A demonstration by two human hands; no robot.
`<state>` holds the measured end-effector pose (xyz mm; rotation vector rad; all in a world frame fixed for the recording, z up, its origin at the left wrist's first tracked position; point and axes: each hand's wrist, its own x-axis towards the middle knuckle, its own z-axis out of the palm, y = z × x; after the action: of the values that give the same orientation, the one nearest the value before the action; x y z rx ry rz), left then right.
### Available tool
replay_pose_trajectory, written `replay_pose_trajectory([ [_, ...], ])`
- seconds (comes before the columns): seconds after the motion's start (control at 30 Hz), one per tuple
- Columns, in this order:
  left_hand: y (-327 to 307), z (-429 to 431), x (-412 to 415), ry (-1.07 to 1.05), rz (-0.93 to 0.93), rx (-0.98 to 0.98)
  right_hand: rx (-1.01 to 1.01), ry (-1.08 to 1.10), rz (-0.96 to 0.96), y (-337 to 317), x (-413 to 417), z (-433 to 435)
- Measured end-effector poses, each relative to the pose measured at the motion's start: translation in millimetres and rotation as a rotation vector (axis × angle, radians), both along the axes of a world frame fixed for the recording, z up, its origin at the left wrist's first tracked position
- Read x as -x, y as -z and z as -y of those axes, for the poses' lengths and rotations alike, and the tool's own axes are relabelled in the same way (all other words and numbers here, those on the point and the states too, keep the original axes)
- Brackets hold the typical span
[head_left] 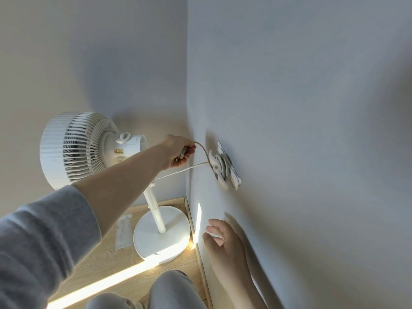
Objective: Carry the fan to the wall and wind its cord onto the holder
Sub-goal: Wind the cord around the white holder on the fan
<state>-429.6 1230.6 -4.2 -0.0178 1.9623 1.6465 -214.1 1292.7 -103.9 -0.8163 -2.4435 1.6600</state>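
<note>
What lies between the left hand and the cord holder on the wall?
In the head view, only the white cord spans that gap, arcing from the left hand, which grips the plug end, to the holder. Otherwise bare wall.

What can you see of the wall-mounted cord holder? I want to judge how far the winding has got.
The cord holder is a white, plastic-looking bracket fixed flat to the grey wall near the corner, with prongs sticking out. Several turns of the white cord already lie round it. One strand loops up to the left hand, which grips the plug end; another runs back toward the fan. The right hand hangs open below, apart from it.
</note>
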Motion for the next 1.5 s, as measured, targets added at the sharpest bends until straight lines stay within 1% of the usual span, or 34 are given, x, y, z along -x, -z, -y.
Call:
replay_pose_trajectory([
  [0.17, -21, -11, -5, 0.035, -0.14, 0.024, -0.009, 0.003, -0.002, 2, 0, 0],
  [0.23, -29, -15, -11, 0.058, -0.249, 0.037, -0.014, 0.006, 0.002, 3, 0, -1],
  [0.33, -38, -18, -22, 0.116, -0.476, 0.113, -0.024, 0.01, 0.006, 4, 0, -2],
  [0.5, -47, -15, -46, 0.189, -0.705, 0.166, -0.02, 0.009, 0.011, 4, 0, -2],
  [0.6, -48, -12, -58, 0.225, -0.802, 0.195, -0.02, 0.009, 0.015, 4, -1, -2],
  [0.67, -48, -10, -64, 0.241, -0.831, 0.214, -0.024, 0.012, 0.013, 5, -1, -2],
  [0.8, -45, -5, -77, 0.281, -0.81, 0.201, -0.028, 0.021, 0.017, 4, 0, 0],
  [0.93, -39, -4, -95, 0.319, -0.701, 0.135, -0.022, 0.032, 0.015, 5, -1, 0],
  [1.07, -30, -4, -107, 0.349, -0.631, 0.105, -0.021, 0.034, 0.016, 5, -2, 1],
  [1.23, -24, -3, -121, 0.332, -0.465, 0.003, -0.039, 0.023, 0.029, 7, -4, 1],
  [1.5, -13, 8, -137, 0.252, -0.1, -0.228, -0.024, 0.03, 0.04, 12, -3, 1],
])
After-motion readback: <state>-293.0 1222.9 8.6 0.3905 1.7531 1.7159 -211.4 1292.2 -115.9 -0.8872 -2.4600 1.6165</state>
